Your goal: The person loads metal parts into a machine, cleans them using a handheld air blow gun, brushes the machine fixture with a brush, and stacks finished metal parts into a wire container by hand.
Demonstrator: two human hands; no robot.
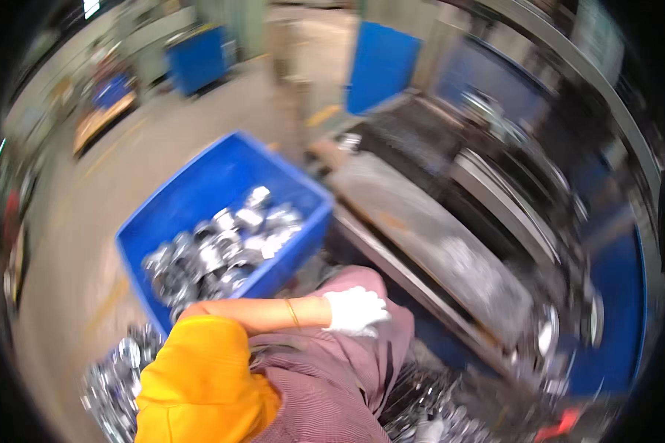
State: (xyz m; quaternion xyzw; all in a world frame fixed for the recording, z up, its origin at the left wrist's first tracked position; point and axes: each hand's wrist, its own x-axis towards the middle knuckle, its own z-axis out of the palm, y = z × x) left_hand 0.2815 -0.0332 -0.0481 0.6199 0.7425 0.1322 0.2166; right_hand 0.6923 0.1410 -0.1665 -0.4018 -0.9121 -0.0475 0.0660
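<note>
My left hand (pixel 355 310) wears a white glove and rests on my thigh, with the forearm laid across my lap. Its fingers are loosely spread and hold nothing that I can see. Past that forearm a blue bin (pixel 192 162) contains many shiny metal parts (pixel 213 255), rounded and ring-like. A heap of similar metal pieces (pixel 451 406) lies low on the right, beside my leg. At its lower edge a small pale shape (pixel 428 430) may be part of my right gloved hand; blur and the picture's rim hide its fingers.
To the right stands a machine with a worn metal bed (pixel 428 229). More metal parts (pixel 122 376) are piled at lower left. Farther off are a blue cabinet (pixel 197 59), a blue panel (pixel 383 66) and a low wooden cart (pixel 103 124). Something red (pixel 558 426) lies at lower right.
</note>
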